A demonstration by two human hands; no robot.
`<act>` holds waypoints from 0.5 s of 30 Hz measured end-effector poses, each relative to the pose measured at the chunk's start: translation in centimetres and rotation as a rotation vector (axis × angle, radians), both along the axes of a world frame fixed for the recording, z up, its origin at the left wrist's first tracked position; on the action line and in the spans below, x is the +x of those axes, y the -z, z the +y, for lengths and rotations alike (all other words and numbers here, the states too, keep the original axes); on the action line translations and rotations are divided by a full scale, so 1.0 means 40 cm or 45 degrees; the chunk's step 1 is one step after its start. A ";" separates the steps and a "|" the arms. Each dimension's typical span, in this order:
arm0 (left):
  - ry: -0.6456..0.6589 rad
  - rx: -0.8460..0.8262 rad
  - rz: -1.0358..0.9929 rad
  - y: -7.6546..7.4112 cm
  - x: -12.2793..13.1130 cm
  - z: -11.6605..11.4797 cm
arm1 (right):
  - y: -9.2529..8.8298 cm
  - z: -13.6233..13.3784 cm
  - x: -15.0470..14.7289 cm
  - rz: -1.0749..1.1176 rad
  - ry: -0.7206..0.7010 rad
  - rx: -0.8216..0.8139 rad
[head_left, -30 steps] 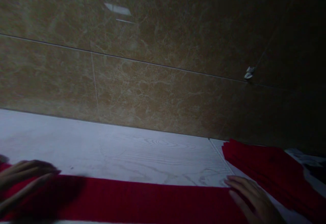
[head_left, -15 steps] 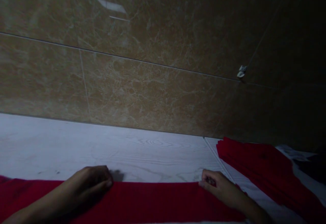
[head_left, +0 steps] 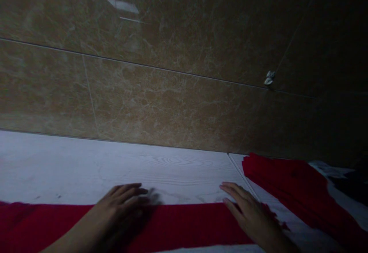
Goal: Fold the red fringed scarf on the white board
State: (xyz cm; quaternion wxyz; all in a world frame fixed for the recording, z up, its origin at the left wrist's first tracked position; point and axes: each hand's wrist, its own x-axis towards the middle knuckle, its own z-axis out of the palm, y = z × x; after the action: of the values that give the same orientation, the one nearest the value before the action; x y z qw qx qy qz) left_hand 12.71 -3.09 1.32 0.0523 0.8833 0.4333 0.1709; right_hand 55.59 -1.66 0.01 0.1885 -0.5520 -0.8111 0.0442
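Note:
A long red cloth (head_left: 186, 224) lies flat across the white wood-grain surface (head_left: 115, 168) along the bottom of the view. My left hand (head_left: 125, 203) rests palm down on the cloth's far edge near the middle, fingers stretched out and slightly blurred. My right hand (head_left: 248, 211) lies flat on the cloth's right end, fingers spread and pointing up-left. Neither hand holds anything.
A brown marble-tiled wall (head_left: 184, 73) rises right behind the surface, with a small white clip (head_left: 269, 78) on a tile joint. A stack of folded red cloth (head_left: 293, 184) lies at the right, with a dark and white item (head_left: 345, 176) beyond it.
My left hand slid right along the cloth from the far left toward the middle. My right hand, curled half a second ago, has flattened out on the cloth's right end.

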 end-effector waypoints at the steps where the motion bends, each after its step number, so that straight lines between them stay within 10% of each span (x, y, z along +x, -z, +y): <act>1: 0.105 0.015 0.062 -0.003 0.030 -0.012 | 0.012 -0.017 -0.008 -0.040 -0.046 -0.027; 8: 0.186 0.165 0.159 0.039 0.104 -0.051 | 0.069 -0.065 0.011 -0.227 -0.122 -0.210; 15: 0.191 0.330 0.156 0.072 0.083 -0.034 | 0.011 -0.075 -0.110 -0.245 0.019 -0.269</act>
State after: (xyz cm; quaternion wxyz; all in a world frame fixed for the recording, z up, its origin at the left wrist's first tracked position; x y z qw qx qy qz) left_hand 16.04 -4.46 -1.57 -0.0760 0.9214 0.3428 0.1667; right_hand 51.20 -4.67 -0.42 0.0510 -0.5765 -0.8120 0.0749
